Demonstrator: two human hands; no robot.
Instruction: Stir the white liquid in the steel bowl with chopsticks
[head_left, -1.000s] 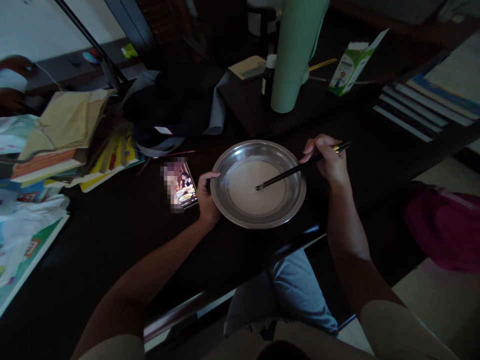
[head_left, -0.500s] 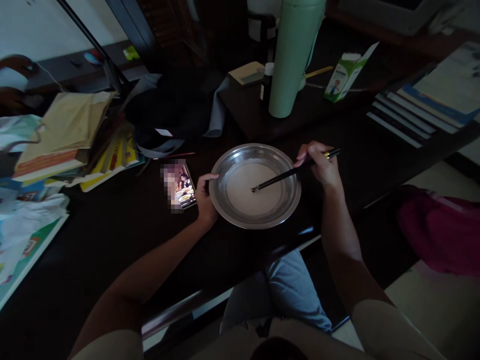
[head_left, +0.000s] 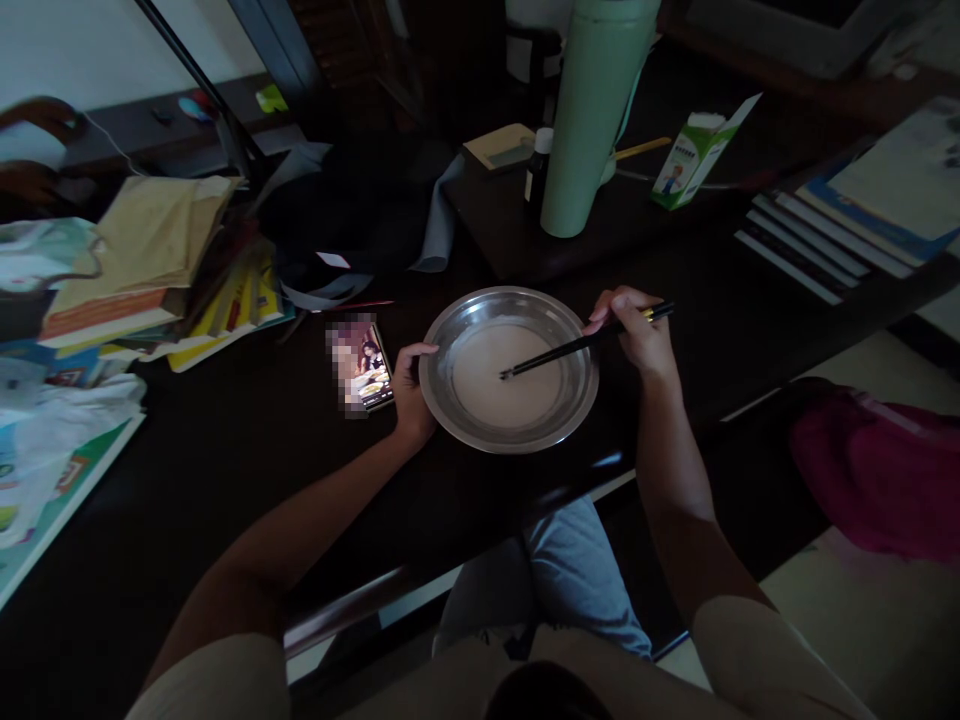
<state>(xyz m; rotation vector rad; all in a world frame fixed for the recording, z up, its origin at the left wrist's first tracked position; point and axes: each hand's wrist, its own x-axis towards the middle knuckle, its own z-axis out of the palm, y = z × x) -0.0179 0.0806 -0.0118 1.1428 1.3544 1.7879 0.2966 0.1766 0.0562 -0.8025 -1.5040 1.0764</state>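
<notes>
A round metal bowl [head_left: 450,335] holding a pale liquid sits on the dark table [head_left: 225,470] in front of me. My left hand [head_left: 411,390] grips the bowl's left rim, fingers curled over its edge. My right hand [head_left: 637,330] is closed on a pair of dark chopsticks [head_left: 570,348] at the bowl's right side. Their tips dip into the liquid near the bowl's middle. A lit phone [head_left: 364,368] lies flat just left of my left hand.
A tall green flask [head_left: 585,120], a small dark bottle [head_left: 535,170] and a green-white carton [head_left: 694,150] stand behind the bowl. Books are stacked at far right [head_left: 840,230] and left [head_left: 142,280]. A dark bag [head_left: 352,210] lies behind the phone. A pink bag [head_left: 877,470] sits at the right.
The chopstick tips have shifted slightly left within the liquid, and my right hand has drifted a little left. My left hand has stayed on the rim.
</notes>
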